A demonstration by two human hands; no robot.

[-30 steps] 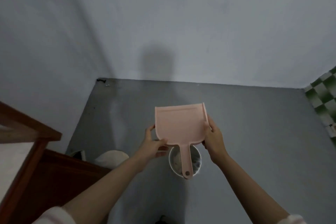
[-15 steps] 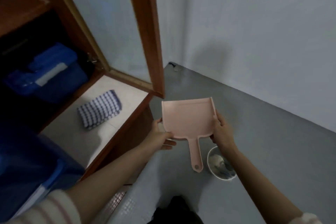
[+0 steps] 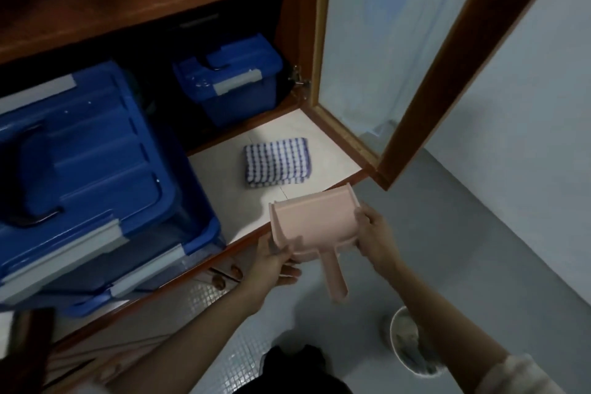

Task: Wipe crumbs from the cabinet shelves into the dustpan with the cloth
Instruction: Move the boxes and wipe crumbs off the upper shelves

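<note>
1. Left hand (image 3: pixel 271 261) and right hand (image 3: pixel 374 233) each grip a rear corner of the pink dustpan (image 3: pixel 315 221), its mouth over the front edge of the shelf (image 3: pixel 323 134).
2. Cloth (image 3: pixel 276 161): folded on the shelf just beyond the hands, untouched.
3. Large blue box (image 3: pixel 89 169) left of the left hand; small blue box (image 3: pixel 230 80) behind the cloth; cabinet door (image 3: pixel 447 51) beyond the right hand.
4. Half a second earlier the dustpan hung over the floor, off the shelf corner.

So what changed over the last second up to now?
The dustpan moved from over the bin to the front edge of the shelf, mouth toward the cloth. The left hand and right hand keep gripping its sides. The cloth stays folded there.
</note>
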